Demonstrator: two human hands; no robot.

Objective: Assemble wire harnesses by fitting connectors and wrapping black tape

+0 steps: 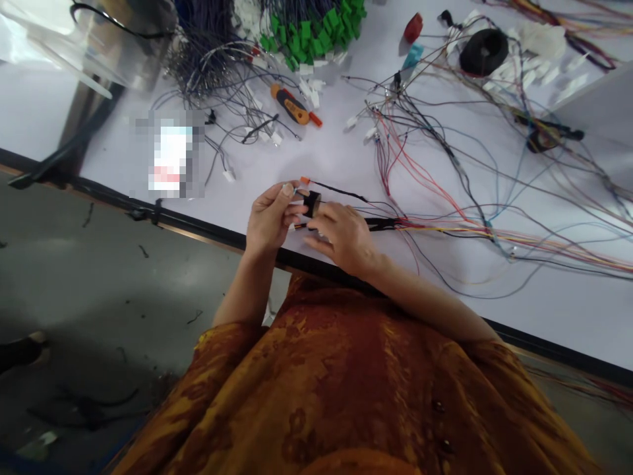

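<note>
Near the table's front edge, my left hand [268, 218] pinches the end of a thin wire between thumb and index finger. A black tape roll [311, 204] stands between my two hands. My right hand [346, 236] is at the right side of the roll, its fingers curled and touching it. From under my right hand a wire bundle [386, 223] in black, red and yellow runs to the right. An orange connector [305, 180] on a black-wrapped wire lies just beyond my left fingertips. A small white connector shows below the roll.
An orange-and-black cutter [291, 105] lies farther back. Green connectors [316, 33] on dark wires are heaped at the back. Another black tape roll [483, 51] sits among wires at the back right. A black edge strip [217, 239] borders the table's front.
</note>
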